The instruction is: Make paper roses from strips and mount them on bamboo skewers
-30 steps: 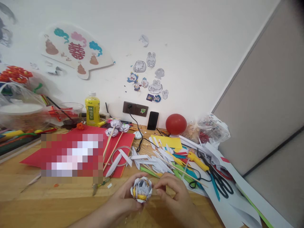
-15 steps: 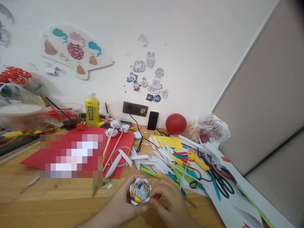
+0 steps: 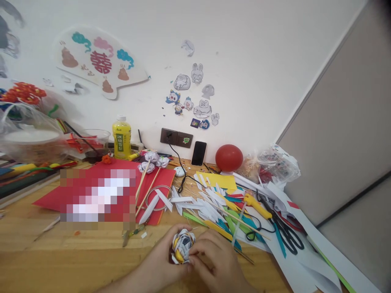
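A round paper flower (image 3: 183,245), built of white, grey and yellow folded petals, is held low in the middle of the view. My left hand (image 3: 163,256) is curled around its left side and underneath, thumb along the bottom. With thumb and index finger together, my right hand (image 3: 215,256) pinches at the flower's right edge; the exact bit between the fingertips is hidden. Past the hands lie loose white paper strips (image 3: 195,203). A yellow glue gun (image 3: 258,206) and black-handled scissors (image 3: 290,236) rest to the right.
Stemmed white paper flowers (image 3: 152,156) lie on red sheets (image 3: 113,167) at the left. Behind them stand a yellow drink bottle (image 3: 121,140), a phone (image 3: 198,153) leaning on the wall and a red balloon (image 3: 229,157). White paper (image 3: 308,264) covers the right side.
The flower has turned and tilted slightly in my left hand. My right fingers have shifted a little left, further over its edge. The whole view has moved slightly.
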`<state>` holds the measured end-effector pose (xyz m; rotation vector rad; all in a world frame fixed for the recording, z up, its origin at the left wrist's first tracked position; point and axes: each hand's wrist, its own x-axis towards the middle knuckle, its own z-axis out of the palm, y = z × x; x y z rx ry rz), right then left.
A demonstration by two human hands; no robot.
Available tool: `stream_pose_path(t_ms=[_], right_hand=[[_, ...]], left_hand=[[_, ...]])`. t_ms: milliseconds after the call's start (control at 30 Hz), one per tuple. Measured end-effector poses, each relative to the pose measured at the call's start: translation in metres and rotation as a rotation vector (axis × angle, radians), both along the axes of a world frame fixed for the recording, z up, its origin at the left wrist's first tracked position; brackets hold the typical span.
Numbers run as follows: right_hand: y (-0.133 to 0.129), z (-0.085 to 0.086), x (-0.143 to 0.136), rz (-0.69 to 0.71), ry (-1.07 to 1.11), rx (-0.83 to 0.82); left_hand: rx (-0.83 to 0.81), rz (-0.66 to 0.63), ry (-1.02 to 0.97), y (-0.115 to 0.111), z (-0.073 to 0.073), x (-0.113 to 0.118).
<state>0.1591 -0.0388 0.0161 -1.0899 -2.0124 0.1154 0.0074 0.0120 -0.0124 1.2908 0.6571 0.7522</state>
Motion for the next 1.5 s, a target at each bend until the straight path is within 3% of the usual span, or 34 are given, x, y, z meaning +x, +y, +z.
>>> stream_pose_path(t_ms=[200,400,500,633,733,1100,1367,1500], right_hand=[[0.001,0.006,0.003,0.005,-0.088,-0.059],[0.004,0.002,0.007,0.023,-0.44,0.285],[0.004,0.005,0.007,0.051,-0.35,0.183],[0.003,0.008,0.007,0.123,-0.015,-0.102],[0.004,0.006,0.007,0.096,0.068,-0.179],[0.004,0.005,0.009,0.08,-0.023,-0.114],[0.007,-0.002,0.012,0.073,0.019,-0.22],[0.007,-0.001,0.013,0.055,-0.105,-0.105]], left_hand=[[-0.039,-0.012,0.017,-0.001,-0.001,0.001],[-0.064,-0.084,0.009,-0.001,-0.004,0.002],[-0.057,-0.079,0.014,-0.001,-0.003,0.002],[-0.026,-0.074,0.027,0.0,-0.001,0.003],[-0.006,-0.076,0.021,0.0,-0.002,0.004],[0.003,-0.047,0.063,0.002,-0.004,0.003],[-0.011,-0.064,0.041,0.0,0.0,0.003],[-0.034,-0.056,0.041,0.001,-0.001,0.004]])
